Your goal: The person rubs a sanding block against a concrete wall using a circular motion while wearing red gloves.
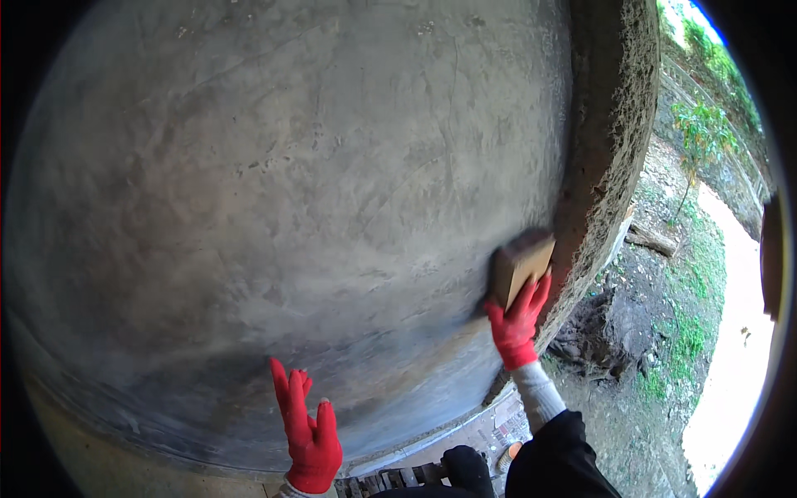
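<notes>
My right hand (516, 329), in a red glove, grips a rectangular block (530, 262) with a tan face and a dark brown side. The block lies against the grey plastered wall (332, 183), close to its right-hand edge, and is slightly smeared by motion. Which material the block is made of, and its face toward the wall, I cannot see. Lower down and to the left, my left hand (312, 444), also red-gloved, is raised in front of the wall with its fingers apart and nothing in them. Whether its fingertips touch the surface is unclear.
A rough concrete column edge (610, 183) borders the wall on the right. Beyond it lie a slope with grass (693, 332), a dark stump-like mass (610, 332), a log (652, 241) and a small tree (701, 137). Wooden slats (390, 480) show below me.
</notes>
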Demonstrator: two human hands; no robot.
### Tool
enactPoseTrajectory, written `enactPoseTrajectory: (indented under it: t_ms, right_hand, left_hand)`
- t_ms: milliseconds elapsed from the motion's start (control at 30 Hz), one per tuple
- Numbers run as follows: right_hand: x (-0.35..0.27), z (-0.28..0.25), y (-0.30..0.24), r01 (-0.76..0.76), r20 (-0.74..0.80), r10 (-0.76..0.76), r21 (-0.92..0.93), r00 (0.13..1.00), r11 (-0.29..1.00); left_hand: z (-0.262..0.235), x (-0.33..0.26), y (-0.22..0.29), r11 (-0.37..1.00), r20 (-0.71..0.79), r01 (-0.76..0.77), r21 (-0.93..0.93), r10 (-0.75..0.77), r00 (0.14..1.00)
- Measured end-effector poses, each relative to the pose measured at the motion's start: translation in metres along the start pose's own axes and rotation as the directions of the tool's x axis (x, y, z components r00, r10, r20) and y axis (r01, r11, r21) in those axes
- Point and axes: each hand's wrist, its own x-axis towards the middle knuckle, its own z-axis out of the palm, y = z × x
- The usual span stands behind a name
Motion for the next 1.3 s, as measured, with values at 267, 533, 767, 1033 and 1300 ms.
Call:
enactPoseTrajectory:
  t_ms: [267,533,767,1033,1300]
  right_hand:
    - [-0.049,-0.001,0.022,0.032,0.172,-0.032,0.001,0.985,0.999]
    - [0.082,-0.011,-0.012,0.029,-0.064,-0.026,0.049,0.998,0.998]
    - [-0.153,0.001,0.052,0.045,0.294,-0.058,0.051,0.954,0.998]
    - [0.079,-0.022,-0.011,0.010,-0.007,-0.010,0.012,1.000,1.000]
    - [-0.149,0.003,0.046,-0.045,0.260,0.007,0.137,0.966,0.990]
  left_hand:
    - [0.000,-0.005,-0.003,0.998,-0.012,0.035,-0.054,-0.036,0.999]
    - [0.000,-0.004,-0.007,0.996,-0.024,0.072,-0.046,-0.073,0.997]
    - [0.002,-0.007,-0.011,0.992,-0.028,0.067,-0.109,-0.070,0.997]
    - [0.003,-0.008,-0.011,0.989,-0.027,0.120,-0.086,-0.123,0.992]
    - [0.003,-0.008,-0.007,0.989,-0.047,0.092,-0.114,-0.098,0.994]
